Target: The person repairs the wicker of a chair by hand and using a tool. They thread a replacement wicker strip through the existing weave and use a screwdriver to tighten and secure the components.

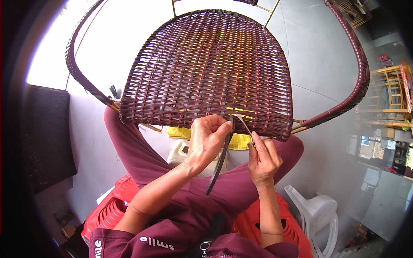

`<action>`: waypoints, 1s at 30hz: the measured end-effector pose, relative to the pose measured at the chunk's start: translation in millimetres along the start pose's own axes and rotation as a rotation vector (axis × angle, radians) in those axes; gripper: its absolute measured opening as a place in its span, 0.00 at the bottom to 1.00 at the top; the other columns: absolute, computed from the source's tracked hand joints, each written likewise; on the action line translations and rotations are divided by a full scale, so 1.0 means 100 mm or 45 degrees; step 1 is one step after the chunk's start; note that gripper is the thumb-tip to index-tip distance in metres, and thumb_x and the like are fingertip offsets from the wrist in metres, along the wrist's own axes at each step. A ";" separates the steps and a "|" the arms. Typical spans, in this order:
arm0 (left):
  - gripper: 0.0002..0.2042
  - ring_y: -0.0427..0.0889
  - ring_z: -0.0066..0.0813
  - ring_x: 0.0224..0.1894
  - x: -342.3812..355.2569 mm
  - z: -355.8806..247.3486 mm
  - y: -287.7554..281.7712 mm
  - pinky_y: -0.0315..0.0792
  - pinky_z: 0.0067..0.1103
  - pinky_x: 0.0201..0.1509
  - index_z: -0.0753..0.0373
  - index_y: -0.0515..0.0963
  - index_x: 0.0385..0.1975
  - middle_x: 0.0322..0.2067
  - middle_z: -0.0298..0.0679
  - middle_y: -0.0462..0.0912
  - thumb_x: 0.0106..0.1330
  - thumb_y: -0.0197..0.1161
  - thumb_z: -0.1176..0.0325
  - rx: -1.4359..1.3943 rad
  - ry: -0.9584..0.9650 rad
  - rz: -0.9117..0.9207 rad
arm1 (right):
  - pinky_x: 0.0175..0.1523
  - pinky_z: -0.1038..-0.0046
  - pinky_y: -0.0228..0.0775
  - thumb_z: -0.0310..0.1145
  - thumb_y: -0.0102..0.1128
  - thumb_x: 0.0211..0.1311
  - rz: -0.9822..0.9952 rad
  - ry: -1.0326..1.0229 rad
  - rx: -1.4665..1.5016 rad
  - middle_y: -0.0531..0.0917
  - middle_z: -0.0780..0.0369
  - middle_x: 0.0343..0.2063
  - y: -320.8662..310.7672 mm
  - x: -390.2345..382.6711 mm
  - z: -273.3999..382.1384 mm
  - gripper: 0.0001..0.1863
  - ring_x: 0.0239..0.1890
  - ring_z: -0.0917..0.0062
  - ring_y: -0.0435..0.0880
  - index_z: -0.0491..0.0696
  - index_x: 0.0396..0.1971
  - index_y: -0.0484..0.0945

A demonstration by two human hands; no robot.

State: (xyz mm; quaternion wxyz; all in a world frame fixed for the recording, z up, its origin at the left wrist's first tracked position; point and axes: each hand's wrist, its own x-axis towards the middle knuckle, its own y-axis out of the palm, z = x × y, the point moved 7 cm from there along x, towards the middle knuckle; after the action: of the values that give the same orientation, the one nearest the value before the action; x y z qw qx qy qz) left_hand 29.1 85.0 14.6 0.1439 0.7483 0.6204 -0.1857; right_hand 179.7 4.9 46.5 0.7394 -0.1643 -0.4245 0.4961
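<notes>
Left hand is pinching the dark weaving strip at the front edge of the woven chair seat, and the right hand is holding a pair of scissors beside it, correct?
Not quite. In the head view the right hand holds a thin metal tool, not scissors. The left hand does pinch the dark strip at the woven seat edge.

Bright daylight, blown-out white glare upper left behind the woven seat [206,64]. Soft, faint shadows on grey floor [318,60]. Centre sharp; strong fisheye bending, dark vignette and purple fringing at rim
</notes>
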 end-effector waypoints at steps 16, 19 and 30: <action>0.11 0.63 0.14 0.15 0.03 -0.12 0.05 0.59 0.19 0.18 0.71 0.74 0.22 0.11 0.35 0.73 0.63 0.60 0.70 0.197 0.212 -0.121 | 0.28 0.76 0.71 0.22 0.65 0.52 -0.033 -0.010 0.027 0.80 0.60 0.30 0.01 -0.02 -0.02 0.16 0.23 0.75 0.80 0.43 0.44 0.81; 0.12 0.62 0.16 0.14 0.02 -0.17 0.07 0.59 0.21 0.18 0.70 0.71 0.21 0.10 0.39 0.71 0.63 0.61 0.71 0.278 0.264 -0.133 | 0.29 0.76 0.72 0.21 0.65 0.51 -0.008 0.015 0.036 0.81 0.59 0.31 0.02 -0.02 -0.03 0.16 0.24 0.74 0.81 0.43 0.43 0.81; 0.11 0.62 0.25 0.12 -0.02 -0.18 0.10 0.60 0.24 0.17 0.69 0.68 0.23 0.11 0.45 0.72 0.62 0.62 0.73 0.309 0.319 -0.146 | 0.22 0.75 0.68 0.18 0.63 0.48 0.135 0.179 0.011 0.75 0.62 0.22 -0.25 -0.11 -0.11 0.20 0.17 0.74 0.76 0.43 0.44 0.80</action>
State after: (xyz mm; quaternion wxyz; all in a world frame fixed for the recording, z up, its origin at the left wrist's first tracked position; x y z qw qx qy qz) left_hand 40.0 89.5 31.9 -0.0365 0.7407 0.6483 -0.1725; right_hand 201.4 -14.2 51.1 0.7406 -0.2178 -0.3602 0.5237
